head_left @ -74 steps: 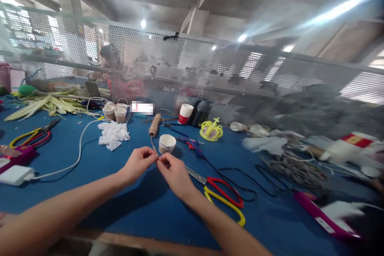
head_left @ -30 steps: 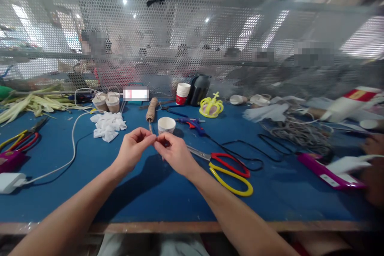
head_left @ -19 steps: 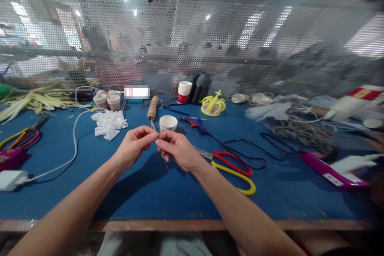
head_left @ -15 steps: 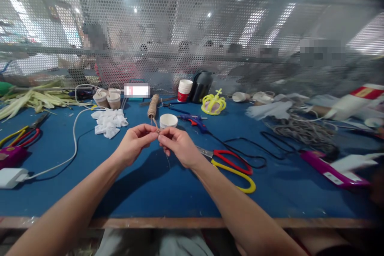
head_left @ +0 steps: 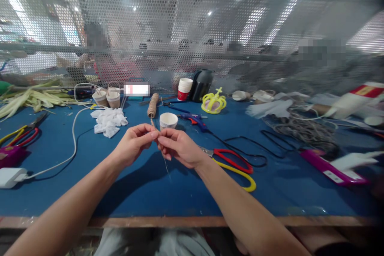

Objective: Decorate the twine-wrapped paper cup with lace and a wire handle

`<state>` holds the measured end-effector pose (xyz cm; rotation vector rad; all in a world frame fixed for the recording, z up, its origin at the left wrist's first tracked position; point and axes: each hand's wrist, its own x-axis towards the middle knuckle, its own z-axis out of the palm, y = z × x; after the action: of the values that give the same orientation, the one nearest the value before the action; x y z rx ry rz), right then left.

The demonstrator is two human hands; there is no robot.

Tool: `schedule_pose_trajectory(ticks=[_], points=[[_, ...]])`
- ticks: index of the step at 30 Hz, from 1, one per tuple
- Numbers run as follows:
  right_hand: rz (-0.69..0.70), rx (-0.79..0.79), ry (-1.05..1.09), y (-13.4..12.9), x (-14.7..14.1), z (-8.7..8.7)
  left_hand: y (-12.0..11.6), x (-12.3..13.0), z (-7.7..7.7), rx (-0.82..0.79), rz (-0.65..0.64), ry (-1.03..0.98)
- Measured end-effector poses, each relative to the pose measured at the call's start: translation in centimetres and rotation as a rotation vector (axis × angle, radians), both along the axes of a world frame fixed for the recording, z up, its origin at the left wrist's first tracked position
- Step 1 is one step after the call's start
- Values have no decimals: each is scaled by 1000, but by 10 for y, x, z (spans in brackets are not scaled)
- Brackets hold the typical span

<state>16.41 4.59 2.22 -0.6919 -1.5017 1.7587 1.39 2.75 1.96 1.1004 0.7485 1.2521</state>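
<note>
My left hand (head_left: 135, 144) and my right hand (head_left: 179, 147) meet at the middle of the blue table, fingertips together. Both pinch a thin brown twine (head_left: 152, 121), which runs back toward a twine spool (head_left: 153, 106) lying behind them. A frayed loose end (head_left: 166, 164) hangs below my right hand. Just behind the fingers stands a white paper cup (head_left: 168, 121). Scissors with red and yellow handles (head_left: 234, 161) lie beside my right wrist.
A blue glue gun (head_left: 195, 120) with a black cord lies behind my right hand. Farther back are stacked cups (head_left: 184, 89), a dark flask (head_left: 203, 86) and a yellow crown (head_left: 213, 102). White crumpled cloth (head_left: 109, 121) and a white charger (head_left: 12, 178) are at left.
The fingers of both hands have shifted slightly on the twine and sit closer together. More of the frayed end shows below my right hand.
</note>
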Motion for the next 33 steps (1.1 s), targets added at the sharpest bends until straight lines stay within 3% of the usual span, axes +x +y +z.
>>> schedule_pose_trajectory(ticks=[3,7,16,18,25,33], points=[[32,-68,52,-1,0,0,-1,0,2,4,-21,-2],[9,-32,41,-2,-3,-2,1,1,0,26,-13,15],[-226,310,-227,-2,-5,-3,6,0,-4,-26,132,108],[-228,296,-219,-3,-5,-2,5,0,-3,-14,142,119],[-27,55,-4,-1,-2,0,2,0,0,-47,23,43],[-105,87,-9,0,-3,-1,4,-2,0,-34,23,45]])
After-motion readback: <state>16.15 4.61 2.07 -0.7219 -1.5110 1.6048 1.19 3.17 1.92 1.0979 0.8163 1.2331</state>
